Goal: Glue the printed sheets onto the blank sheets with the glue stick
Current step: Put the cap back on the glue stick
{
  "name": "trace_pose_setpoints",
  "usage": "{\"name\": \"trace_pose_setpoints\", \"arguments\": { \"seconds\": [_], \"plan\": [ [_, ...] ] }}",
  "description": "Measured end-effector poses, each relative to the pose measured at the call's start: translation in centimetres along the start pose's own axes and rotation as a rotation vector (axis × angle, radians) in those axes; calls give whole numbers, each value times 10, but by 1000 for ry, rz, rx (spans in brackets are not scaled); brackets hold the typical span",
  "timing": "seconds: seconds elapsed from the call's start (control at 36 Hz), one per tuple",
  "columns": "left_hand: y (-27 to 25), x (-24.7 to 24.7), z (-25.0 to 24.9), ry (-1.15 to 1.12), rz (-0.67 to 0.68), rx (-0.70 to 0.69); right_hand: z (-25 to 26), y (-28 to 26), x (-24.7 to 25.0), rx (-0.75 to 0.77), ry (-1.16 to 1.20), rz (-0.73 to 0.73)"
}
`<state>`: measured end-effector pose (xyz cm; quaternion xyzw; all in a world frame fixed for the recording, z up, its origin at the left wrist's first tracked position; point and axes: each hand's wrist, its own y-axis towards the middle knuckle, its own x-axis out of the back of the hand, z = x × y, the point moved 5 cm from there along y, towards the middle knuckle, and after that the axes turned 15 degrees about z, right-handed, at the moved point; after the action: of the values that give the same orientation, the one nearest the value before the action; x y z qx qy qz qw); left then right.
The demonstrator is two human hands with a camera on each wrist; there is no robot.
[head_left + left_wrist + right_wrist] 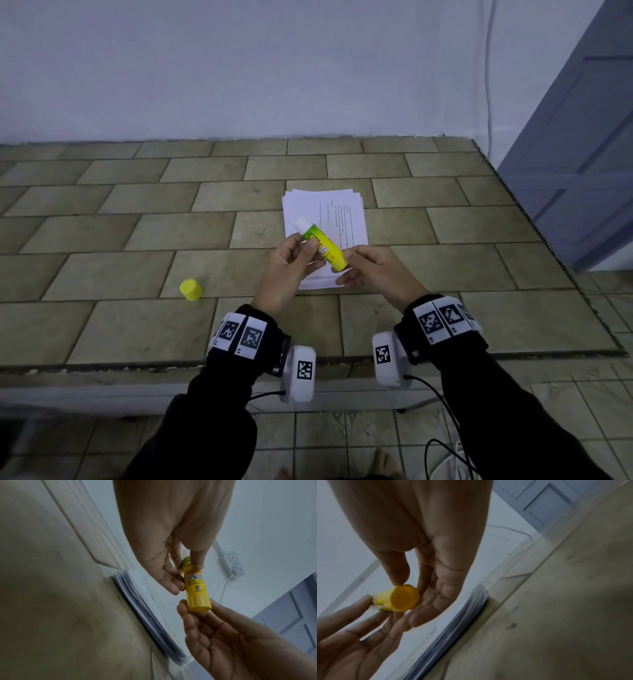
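Above the paper stack [325,236] on the desk [137,240], both hands pinch the uncapped glue stick [322,244]: left hand [291,265] mid-barrel, right hand [373,270] its base; yellow cap [190,290] aside, apparently nothing glued yet.

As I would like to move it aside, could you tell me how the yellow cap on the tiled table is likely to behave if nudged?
The yellow cap looks like small hollow plastic, so probably very light. It seems to lie on its rounded side, so it may well roll.
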<state>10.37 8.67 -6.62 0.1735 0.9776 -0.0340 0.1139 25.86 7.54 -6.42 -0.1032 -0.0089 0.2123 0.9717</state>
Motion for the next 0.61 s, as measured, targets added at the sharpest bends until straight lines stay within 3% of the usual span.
{"name": "trace_pose_setpoints", "arguments": {
  "seconds": [0.17, 0.36, 0.5, 0.61],
  "plan": [
    [-4, 5, 1, 23, -11, -10, -3, -4, -3, 80, -8, -72],
    [-8, 2, -2, 24, -32, -34, 8, -7, -2, 190, -313, -271],
    [-11, -1, -6, 5, -32, -54, 9, -7, -8, 133, -265, -203],
    [-13, 1, -8, 15, -28, -64, 7, -9, -14, 35, -8, -101]
  ]
}}
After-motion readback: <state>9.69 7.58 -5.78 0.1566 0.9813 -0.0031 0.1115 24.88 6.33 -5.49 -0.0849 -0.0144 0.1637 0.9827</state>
